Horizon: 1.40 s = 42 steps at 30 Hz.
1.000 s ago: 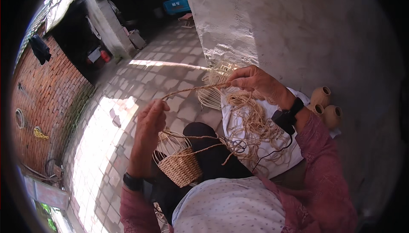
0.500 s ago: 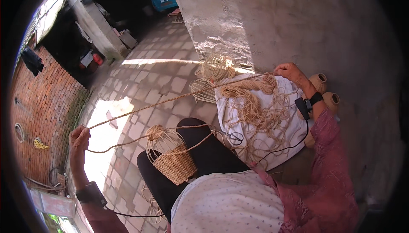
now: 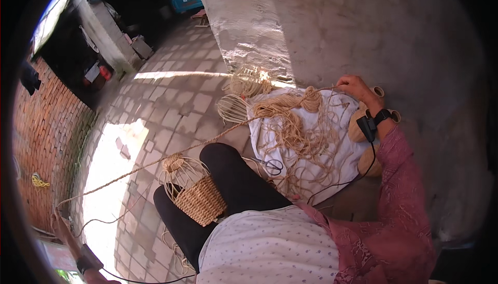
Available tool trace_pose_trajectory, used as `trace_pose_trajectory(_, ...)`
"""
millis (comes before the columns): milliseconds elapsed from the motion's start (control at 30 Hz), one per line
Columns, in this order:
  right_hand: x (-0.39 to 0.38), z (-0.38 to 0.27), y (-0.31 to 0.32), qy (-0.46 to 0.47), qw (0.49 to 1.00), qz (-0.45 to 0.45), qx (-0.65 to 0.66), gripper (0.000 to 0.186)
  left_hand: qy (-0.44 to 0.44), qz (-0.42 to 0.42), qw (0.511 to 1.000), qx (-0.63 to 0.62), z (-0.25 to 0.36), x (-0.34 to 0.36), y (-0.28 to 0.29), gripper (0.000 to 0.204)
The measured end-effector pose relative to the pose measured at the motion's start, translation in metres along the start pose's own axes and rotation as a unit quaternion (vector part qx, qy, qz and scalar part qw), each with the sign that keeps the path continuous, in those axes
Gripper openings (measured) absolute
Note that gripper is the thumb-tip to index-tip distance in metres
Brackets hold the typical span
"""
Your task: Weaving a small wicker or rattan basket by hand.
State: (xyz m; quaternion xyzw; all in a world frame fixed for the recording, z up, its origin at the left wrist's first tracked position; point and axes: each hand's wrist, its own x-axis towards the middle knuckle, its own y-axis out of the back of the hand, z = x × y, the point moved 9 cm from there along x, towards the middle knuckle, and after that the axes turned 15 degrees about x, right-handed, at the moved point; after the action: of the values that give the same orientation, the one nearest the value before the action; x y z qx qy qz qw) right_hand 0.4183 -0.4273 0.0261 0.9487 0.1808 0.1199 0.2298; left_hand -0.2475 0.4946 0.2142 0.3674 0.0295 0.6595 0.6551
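A twisted straw-coloured rope (image 3: 155,163) stretches slantwise across the view between my two hands. At the lower left, my left hand (image 3: 61,228) grips one end, its fingers partly hard to see near the dark rim. My right hand (image 3: 355,88) is closed round the other end at the upper right, beyond a white cloth (image 3: 340,137). Between my thighs rests a half-woven basket (image 3: 201,203), its thin bare ribs rising to a small woven top (image 3: 173,162). A slack length of rope loops down beside my left hand.
Tangled fibre strands (image 3: 298,133) and dark-handled scissors (image 3: 273,167) lie on the cloth. Round woven vessels (image 3: 369,160) stand by my right forearm. Two open rib frames (image 3: 232,108) sit near the plaster wall (image 3: 353,24). Cables trail from both wrists.
My left hand has swung down and outward to the left, drawing the rope longer. The rope's slack part has left the basket. My right hand stays nearly in place; the view has shifted slightly.
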Motion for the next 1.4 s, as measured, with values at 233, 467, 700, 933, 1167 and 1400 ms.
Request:
trace_pose_trajectory(233, 0.014, -0.093, -0.047, -0.039, 0.975, -0.048, 0.215, 0.016, -0.038, -0.085, 0.991, -0.091, 0.076, -0.048, -0.068, 0.024)
trace_pose_trajectory(467, 0.034, -0.106, -0.037, 0.026, 0.934, -0.019, 0.355, 0.022, -0.117, -0.203, 0.969, -0.079, 0.191, -0.135, -0.127, 0.021)
trace_pose_trajectory(700, 0.051, -0.093, -0.006, 0.076, 0.961, 0.029, 0.266, 0.019, -0.157, -0.298, 0.939, -0.067, 0.245, -0.192, -0.150, 0.021)
trace_pose_trajectory(933, 0.043, -0.172, -0.079, 0.222, 0.951, 0.087, -0.199, 0.032, -0.258, -0.352, 0.900, -0.024, 0.309, -0.255, -0.158, 0.023)
trace_pose_trajectory(1167, -0.084, -0.336, -0.280, 0.168, 0.843, -0.291, 0.420, 0.037, -0.387, -0.483, 0.781, -0.083, 0.380, -0.360, -0.213, 0.029)
trace_pose_trajectory(1400, -0.042, -0.228, -0.251, 0.052, 0.879, -0.327, 0.344, 0.020, -0.224, -0.595, 0.768, -0.072, 0.281, -0.327, -0.228, 0.029)
